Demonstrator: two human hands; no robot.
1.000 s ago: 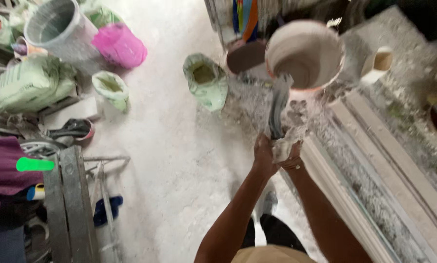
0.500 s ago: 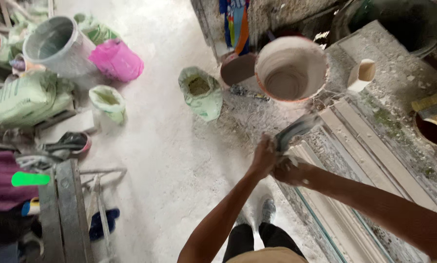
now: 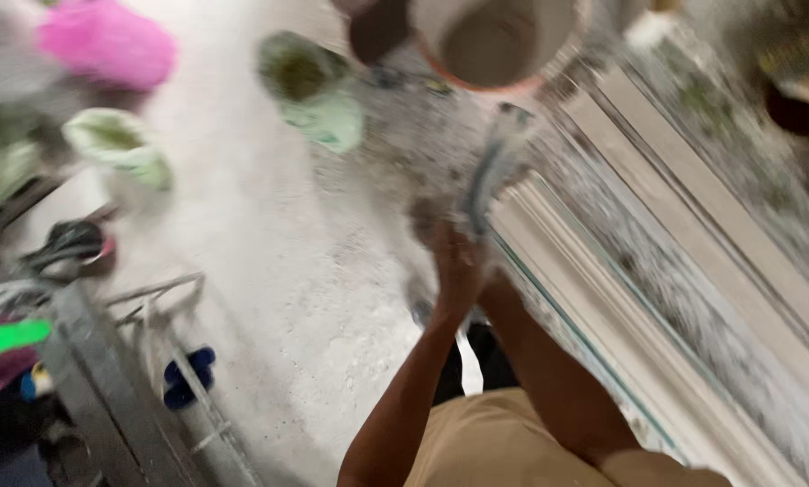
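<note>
On a dusty white floor beside a speckled bench (image 3: 693, 261), gripping a flat scraper (image 3: 493, 176) below the white bucket (image 3: 499, 41) with both hands (image 3: 458, 271) clamped together, risking slipping on wet plaster.

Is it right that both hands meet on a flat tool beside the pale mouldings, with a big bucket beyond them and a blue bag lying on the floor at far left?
Not quite: the head view shows a pink bag, not blue. The hands, tool, mouldings and bucket are as you say.
</note>
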